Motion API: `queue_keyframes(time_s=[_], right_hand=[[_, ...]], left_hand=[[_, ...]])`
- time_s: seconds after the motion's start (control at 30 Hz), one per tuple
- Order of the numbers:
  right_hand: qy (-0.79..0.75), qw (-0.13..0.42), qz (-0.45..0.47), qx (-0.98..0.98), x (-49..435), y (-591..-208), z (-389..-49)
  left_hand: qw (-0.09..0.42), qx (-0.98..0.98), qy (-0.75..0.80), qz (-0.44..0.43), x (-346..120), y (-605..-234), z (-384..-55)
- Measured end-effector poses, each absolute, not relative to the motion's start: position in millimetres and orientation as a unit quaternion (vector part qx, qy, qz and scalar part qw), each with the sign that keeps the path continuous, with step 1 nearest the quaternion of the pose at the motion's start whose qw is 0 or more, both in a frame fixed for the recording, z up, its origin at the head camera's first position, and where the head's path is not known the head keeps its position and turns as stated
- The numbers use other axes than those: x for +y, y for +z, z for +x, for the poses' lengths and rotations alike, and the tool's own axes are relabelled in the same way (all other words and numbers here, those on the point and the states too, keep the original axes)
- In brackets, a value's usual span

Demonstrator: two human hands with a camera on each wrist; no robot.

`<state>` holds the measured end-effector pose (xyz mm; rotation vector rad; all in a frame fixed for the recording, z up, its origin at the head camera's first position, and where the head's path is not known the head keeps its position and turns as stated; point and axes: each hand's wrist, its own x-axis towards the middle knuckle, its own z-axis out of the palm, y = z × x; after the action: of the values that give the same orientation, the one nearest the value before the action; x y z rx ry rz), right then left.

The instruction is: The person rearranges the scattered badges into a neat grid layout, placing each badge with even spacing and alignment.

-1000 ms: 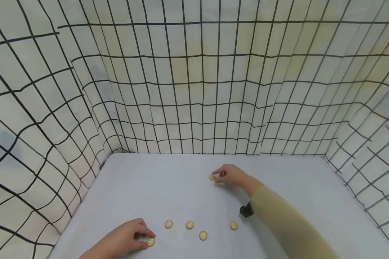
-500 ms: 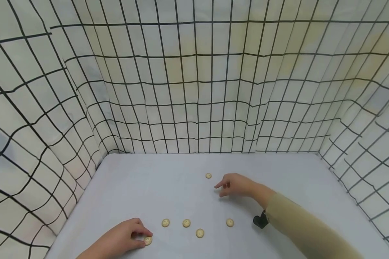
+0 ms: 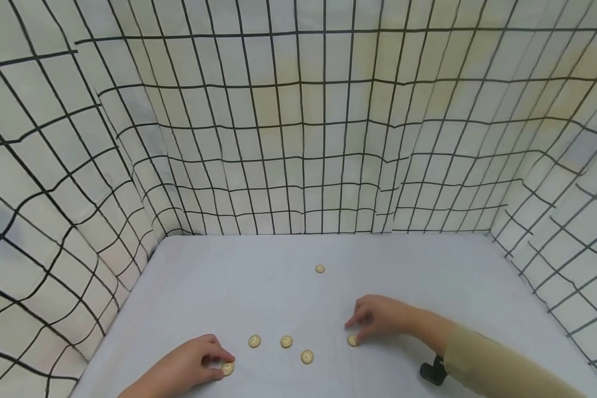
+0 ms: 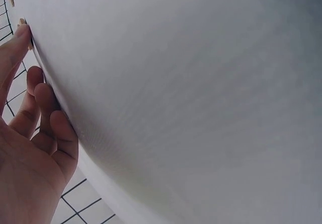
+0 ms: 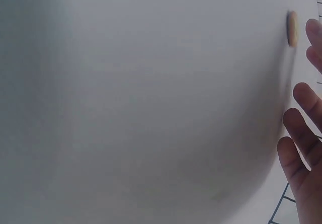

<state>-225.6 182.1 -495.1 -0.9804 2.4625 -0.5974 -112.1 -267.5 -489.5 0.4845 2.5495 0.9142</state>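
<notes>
My left hand (image 3: 184, 366) pinches a round cream button (image 3: 228, 368) between thumb and fingers, low on the white table at front left. In the left wrist view its thumb (image 4: 22, 31) hides most of that button, and the other fingers curl close over the cloth. My right hand (image 3: 385, 319) reaches in from the right, thumb and forefinger spread on either side of another cream button (image 3: 352, 341). That button (image 5: 292, 28) lies flat in the right wrist view, just beside the fingertips, and the fingers hold nothing.
Three more buttons lie on the white tabletop (image 3: 239, 287): one left (image 3: 254, 341), one beside it (image 3: 286, 341), one nearer the front (image 3: 307, 356). A single button (image 3: 320, 268) sits far back. White cloth walls with a black grid (image 3: 288, 138) enclose the table. A black wrist camera (image 3: 433, 371) hangs under the right sleeve.
My right hand has let go of the far button, leaving it at the back, and has come forward and right to the rightmost front button. The left hand keeps its pinch in place.
</notes>
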Motion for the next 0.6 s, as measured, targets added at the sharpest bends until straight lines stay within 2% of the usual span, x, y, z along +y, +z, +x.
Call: queue_keyframes(time_s=[0.6], right_hand=[[-0.177, 0.181, -0.384, 0.888, 181.0, -496.0, -213.3]], left_hand=[[0.193, 0.91, 0.326, 0.168, -267.6, -490.9, -113.4]])
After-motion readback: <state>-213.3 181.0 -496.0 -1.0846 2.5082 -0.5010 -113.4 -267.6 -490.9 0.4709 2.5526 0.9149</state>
